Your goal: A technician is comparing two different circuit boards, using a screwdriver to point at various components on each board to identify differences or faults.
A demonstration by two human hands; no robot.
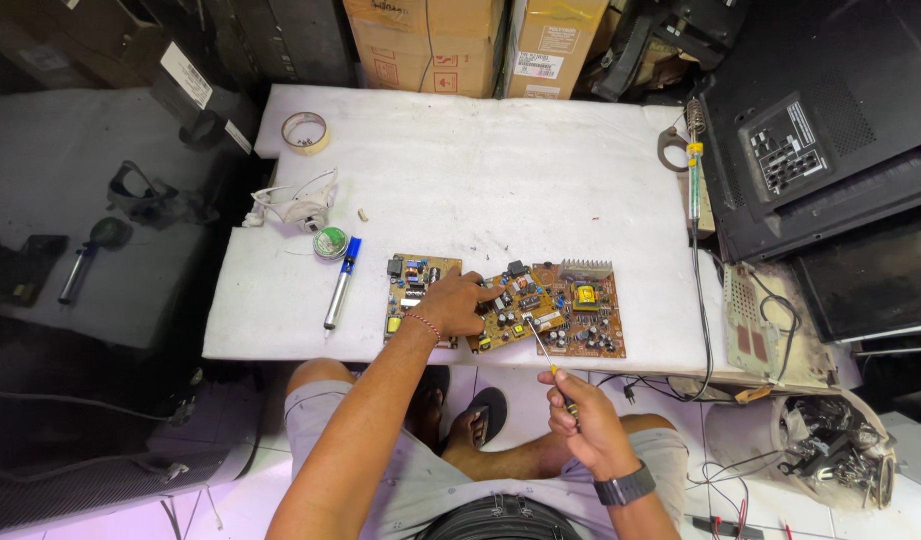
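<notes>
White bench (460, 180): two circuit boards (550, 305), one screwdriver (548, 355), two hands (458, 305).

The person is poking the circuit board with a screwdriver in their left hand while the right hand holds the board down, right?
Not quite: the hands are swapped. In the head view, the right hand holds the screwdriver, its tip on the circuit board, while the left hand holds the board down.
</notes>
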